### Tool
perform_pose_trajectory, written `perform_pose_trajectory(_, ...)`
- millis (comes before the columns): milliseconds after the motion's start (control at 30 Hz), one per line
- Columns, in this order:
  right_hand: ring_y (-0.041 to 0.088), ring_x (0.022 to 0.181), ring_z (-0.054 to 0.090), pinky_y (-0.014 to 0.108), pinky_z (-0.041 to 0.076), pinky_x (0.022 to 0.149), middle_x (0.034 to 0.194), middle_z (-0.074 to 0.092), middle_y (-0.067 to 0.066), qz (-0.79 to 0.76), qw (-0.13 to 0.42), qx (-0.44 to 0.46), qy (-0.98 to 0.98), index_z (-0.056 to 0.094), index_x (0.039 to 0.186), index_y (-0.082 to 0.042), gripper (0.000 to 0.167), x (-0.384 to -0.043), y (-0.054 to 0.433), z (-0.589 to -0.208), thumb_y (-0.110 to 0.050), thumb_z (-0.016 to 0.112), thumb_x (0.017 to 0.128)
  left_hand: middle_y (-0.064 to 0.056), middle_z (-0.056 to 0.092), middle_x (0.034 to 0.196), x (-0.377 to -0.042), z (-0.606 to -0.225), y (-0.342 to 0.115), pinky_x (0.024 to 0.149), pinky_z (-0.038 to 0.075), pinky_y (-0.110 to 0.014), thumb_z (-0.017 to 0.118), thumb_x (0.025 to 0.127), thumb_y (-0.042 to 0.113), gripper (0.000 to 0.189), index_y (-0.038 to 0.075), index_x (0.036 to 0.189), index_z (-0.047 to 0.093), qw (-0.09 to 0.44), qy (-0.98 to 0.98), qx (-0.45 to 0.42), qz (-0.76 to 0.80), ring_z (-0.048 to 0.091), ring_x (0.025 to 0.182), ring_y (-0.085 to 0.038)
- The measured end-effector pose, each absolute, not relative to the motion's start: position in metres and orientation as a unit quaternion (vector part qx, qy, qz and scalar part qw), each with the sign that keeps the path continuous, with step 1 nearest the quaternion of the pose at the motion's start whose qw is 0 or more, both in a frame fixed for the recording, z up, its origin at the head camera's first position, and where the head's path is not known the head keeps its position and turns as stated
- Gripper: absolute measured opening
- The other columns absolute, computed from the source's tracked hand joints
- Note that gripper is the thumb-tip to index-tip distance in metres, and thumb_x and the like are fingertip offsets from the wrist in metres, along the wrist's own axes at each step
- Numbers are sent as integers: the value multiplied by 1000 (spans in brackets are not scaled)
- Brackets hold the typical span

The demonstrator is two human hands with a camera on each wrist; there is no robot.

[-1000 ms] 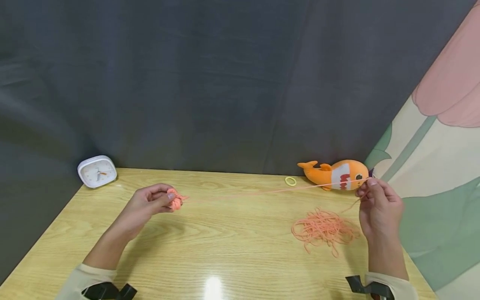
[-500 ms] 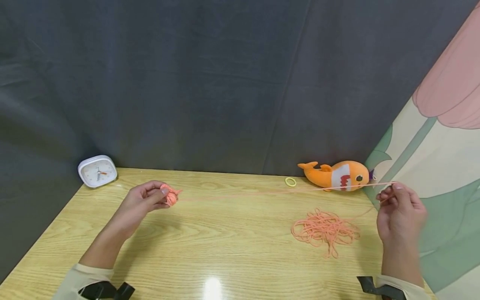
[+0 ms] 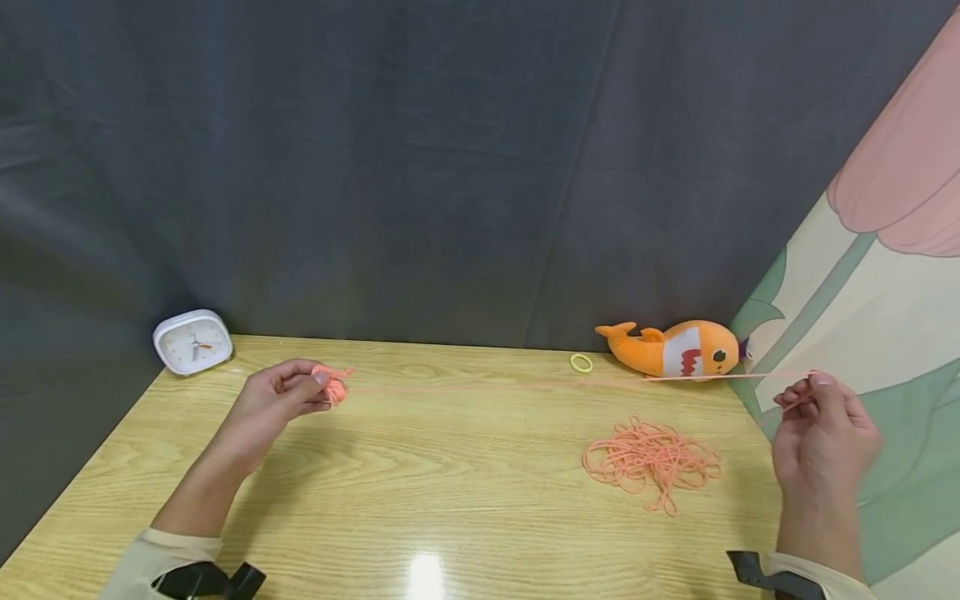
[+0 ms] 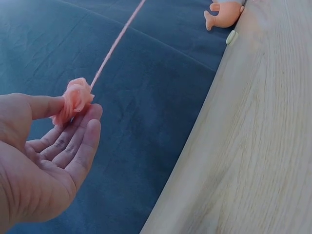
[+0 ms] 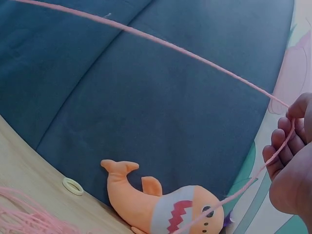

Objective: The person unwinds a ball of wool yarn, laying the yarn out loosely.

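My left hand [image 3: 273,408] pinches a small wound bundle of coral yarn [image 4: 77,100] between thumb and fingers, above the left part of the table. From the bundle a single yarn strand [image 5: 180,48] runs taut across to my right hand [image 3: 825,442], out past the table's right edge. There the thumb and index finger pinch the strand, and its slack end hangs down across the palm in the right wrist view. On the table, left of the right hand, lies a loose tangled pile of the same yarn [image 3: 652,458].
An orange plush shark [image 3: 675,350] lies at the back right of the wooden table [image 3: 450,500], with a small yellow ring [image 3: 581,363] beside its tail. A white clock [image 3: 193,342] stands at the back left corner. A dark curtain [image 3: 375,167] hangs behind.
My right hand has moved to the right, past the table edge, stretching the strand longer. The left hand with the bundle has shifted slightly left.
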State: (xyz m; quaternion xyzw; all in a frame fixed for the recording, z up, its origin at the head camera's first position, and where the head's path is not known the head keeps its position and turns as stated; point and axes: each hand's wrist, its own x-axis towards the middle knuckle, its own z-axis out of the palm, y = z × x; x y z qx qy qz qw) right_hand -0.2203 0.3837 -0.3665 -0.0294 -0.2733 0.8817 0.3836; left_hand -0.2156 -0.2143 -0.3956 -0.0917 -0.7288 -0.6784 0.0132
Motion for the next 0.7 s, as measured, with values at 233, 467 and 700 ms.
perform_pose_trajectory(233, 27, 51, 56, 31, 53, 50, 65, 62, 21, 881, 383, -26, -277, 64, 86, 20, 7, -221, 385, -369, 16, 63, 92, 11, 76, 99, -216, -397, -216, 85, 61, -23, 64, 104, 20, 24, -1, 116, 66, 20, -741, -103, -664, 73, 93, -3)
perform_pose_trajectory(467, 27, 53, 56, 32, 53, 51, 67, 63, 20, 883, 376, -48, -276, 65, 90, 19, 6, -219, 390, -369, 14, 65, 93, 13, 72, 99, -214, -396, -220, 85, 61, -23, 63, 103, 12, 22, 2, 122, 67, 13, -757, -91, -647, 70, 91, -1)
perform_pose_trajectory(700, 28, 51, 55, 34, 53, 49, 66, 62, 20, 893, 373, -50, -246, 64, 88, 19, 6, -217, 396, -368, 16, 62, 93, 13, 73, 98, -216, -396, -224, 83, 59, -20, 63, 103, 11, 15, 17, 114, 71, 14, -748, -94, -657, 70, 92, -1)
